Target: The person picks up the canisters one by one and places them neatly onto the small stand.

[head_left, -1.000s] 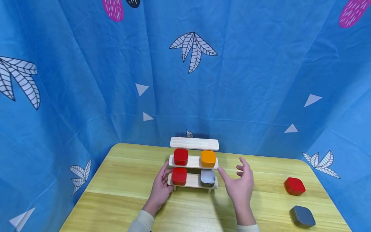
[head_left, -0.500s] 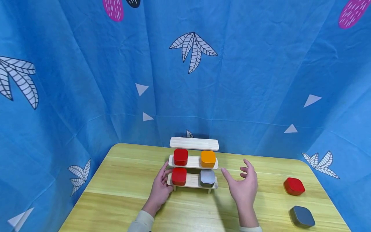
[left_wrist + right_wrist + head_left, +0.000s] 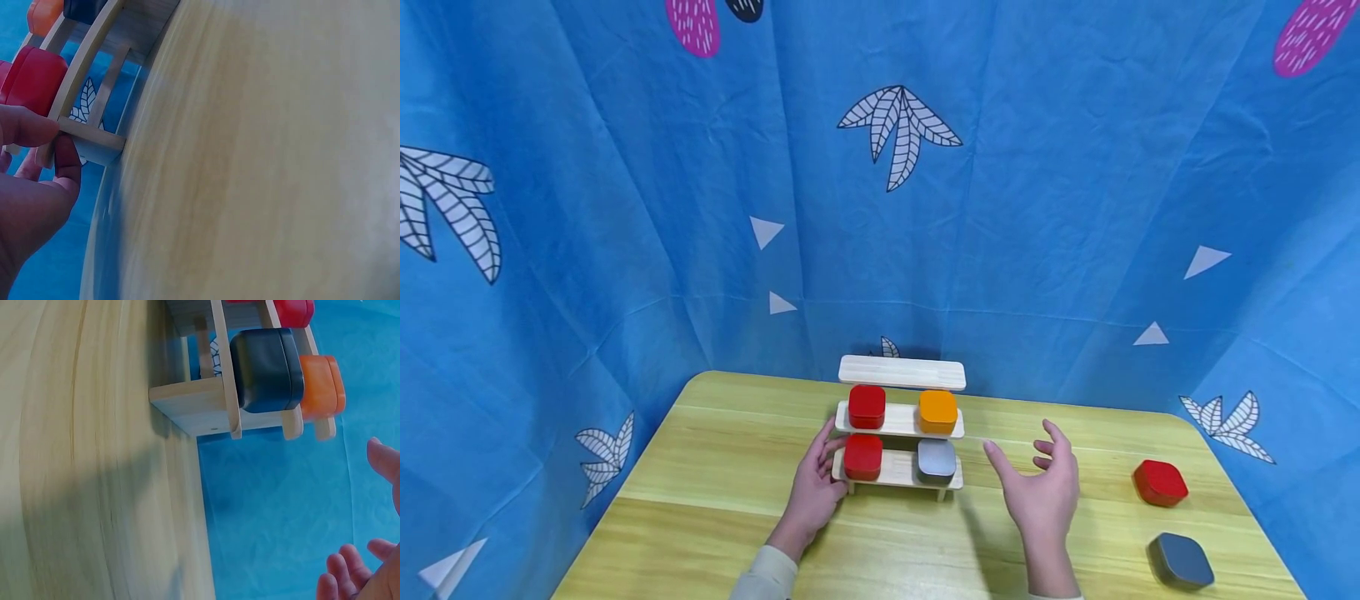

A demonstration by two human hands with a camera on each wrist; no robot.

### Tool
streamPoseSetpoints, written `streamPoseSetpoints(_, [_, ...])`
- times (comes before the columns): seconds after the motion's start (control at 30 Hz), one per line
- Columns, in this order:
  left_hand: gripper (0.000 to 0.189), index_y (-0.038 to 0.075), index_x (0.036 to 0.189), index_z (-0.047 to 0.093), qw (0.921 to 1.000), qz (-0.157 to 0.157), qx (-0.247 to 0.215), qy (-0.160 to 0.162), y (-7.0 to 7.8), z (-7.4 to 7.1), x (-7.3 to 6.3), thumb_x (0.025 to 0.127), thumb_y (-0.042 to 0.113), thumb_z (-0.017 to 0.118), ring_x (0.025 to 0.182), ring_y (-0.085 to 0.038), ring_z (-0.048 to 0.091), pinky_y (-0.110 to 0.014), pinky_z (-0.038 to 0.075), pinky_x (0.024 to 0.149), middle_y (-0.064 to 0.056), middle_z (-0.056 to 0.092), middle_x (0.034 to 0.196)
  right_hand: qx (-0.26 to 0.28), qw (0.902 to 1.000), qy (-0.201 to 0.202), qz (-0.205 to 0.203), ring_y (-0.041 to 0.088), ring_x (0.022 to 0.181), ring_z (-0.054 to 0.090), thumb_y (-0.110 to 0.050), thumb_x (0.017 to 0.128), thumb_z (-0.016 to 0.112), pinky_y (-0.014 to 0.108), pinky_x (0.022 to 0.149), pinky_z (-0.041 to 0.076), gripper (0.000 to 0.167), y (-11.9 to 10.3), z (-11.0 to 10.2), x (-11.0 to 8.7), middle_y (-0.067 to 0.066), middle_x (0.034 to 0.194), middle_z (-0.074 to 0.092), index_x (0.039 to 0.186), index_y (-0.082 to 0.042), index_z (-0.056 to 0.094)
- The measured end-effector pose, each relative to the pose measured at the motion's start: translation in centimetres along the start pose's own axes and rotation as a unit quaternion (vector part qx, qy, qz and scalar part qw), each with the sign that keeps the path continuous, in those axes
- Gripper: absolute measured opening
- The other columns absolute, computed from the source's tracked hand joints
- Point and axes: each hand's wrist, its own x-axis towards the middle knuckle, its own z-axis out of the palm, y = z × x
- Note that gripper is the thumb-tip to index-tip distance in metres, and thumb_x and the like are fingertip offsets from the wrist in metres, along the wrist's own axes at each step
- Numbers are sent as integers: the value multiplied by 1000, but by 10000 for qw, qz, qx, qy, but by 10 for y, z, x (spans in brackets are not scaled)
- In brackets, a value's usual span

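A small three-step wooden rack (image 3: 898, 468) stands at the back of the table. My left hand (image 3: 817, 490) grips the left end of its lowest step, thumb and fingers around the board edge in the left wrist view. On that step sit a red square tin (image 3: 863, 457) at the left and a grey tin (image 3: 936, 462) at the right. The middle step bears another red tin (image 3: 867, 406) and an orange tin (image 3: 937, 412). My right hand (image 3: 1041, 492) hovers right of the rack, holding nothing, thumb and fingers spread apart.
A third red tin (image 3: 1161, 482) and a second grey tin (image 3: 1181, 561) lie on the right part of the wooden table (image 3: 715, 467). The rack's top step (image 3: 902, 372) bears nothing. A blue patterned curtain (image 3: 1037, 208) hangs behind and at both sides.
My right hand has drawn away from the rack's right end, moving right and slightly toward me. My left hand and the tins have stayed where they were.
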Motion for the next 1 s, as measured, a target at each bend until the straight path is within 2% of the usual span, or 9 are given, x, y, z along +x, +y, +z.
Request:
streamPoseSetpoints(0.4, [102,23,160,25,10000,53,9,-15,2,1,0,76,-27,55,121,-33,50,-35,53,81,-9,50,143,-74,9998,148,87,37,100,56,-43,71,90,46,81,41,90,7,-7,-1,16,117,58,145,-13,48])
streamPoseSetpoints(0.67, [100,16,160,22,9999,-50,14,-104,13,2,-2,77,-29,53,121,-39,48,-35,53,84,-17,47,144,-158,9996,222,117,37,101,55,-45,72,89,47,82,41,91,12,-13,-2,16,118,58,146,-12,47])
streamPoseSetpoints(1.0, [102,23,160,24,10000,-42,-69,-8,8,2,-3,77,-27,56,122,-33,49,-34,54,79,-11,47,145,-247,9990,329,191,38,102,55,-44,73,88,49,82,40,92,17,-23,-4,18,119,57,148,-11,45])
